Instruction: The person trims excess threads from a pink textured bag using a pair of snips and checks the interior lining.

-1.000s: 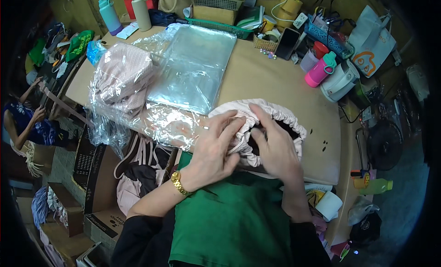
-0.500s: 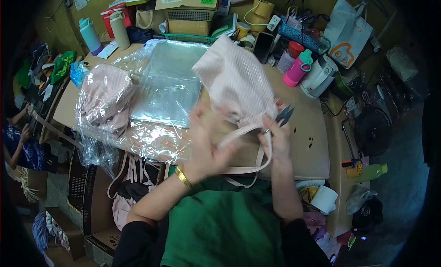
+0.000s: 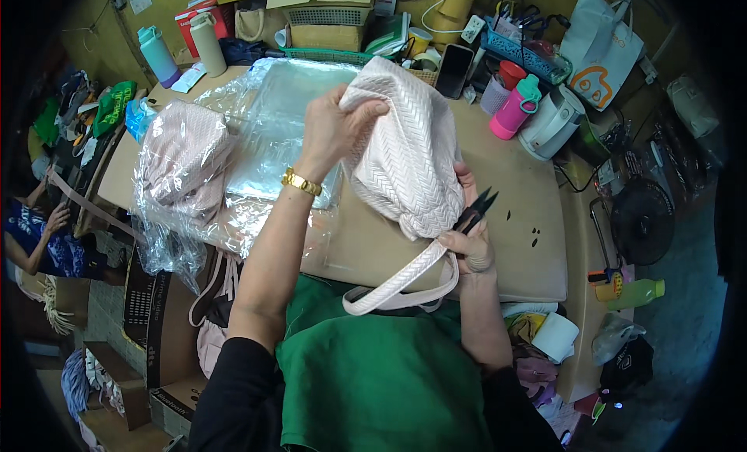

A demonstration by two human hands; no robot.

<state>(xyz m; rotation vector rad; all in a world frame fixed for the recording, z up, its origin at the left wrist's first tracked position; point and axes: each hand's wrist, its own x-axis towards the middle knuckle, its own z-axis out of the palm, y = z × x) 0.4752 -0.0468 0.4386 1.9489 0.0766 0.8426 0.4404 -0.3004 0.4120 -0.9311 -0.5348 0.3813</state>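
Two bare hands are holding one pale pink bag of woven, herringbone-textured material (image 3: 416,137) over a smooth, tan table (image 3: 521,269). The left hand (image 3: 336,129), wearing one gold metal watch (image 3: 302,182), is pinching the bag's upper left part between thumb and curled fingers. The right hand (image 3: 471,246) is closing around one pair of black, pointed snips (image 3: 471,214), its thumb pressing near the bag's lower end. The bag is sagging softly, its side creasing below the left hand, and a woven pink strap (image 3: 401,282) is looping down toward the green cloth apron (image 3: 373,374). Left of the bag, flat, glossy, clear plastic sheets (image 3: 272,152) are lying beside one pink, textured bundle (image 3: 185,148) wrapped in crinkled transparent plastic (image 3: 167,250).
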